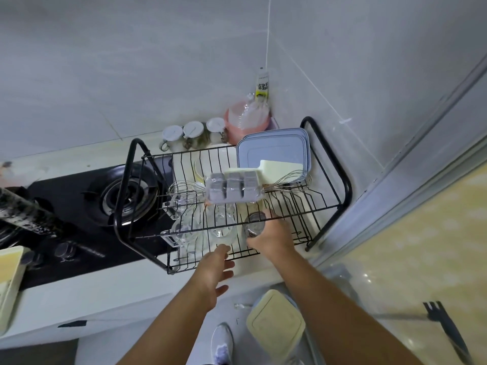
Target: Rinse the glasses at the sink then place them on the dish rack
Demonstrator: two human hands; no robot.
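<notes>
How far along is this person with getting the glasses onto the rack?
Done: several clear glasses already sit in the dish rack, on its lower tier. In hand: the right hand grips one more glass at the rack, and the left hand is open and empty. Left: releasing this glass. The sink is out of view, so further glasses cannot be told.

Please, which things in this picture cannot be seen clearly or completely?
Head view only:
- Glass in the right hand: fingers cover part of it; wet or dry cannot be told.
- Other glasses on the lower shelf: dish rack wires cross them, so their number is unclear.
- Sink: outside the frame.
- Bottle label in the corner: too small to read.
</notes>
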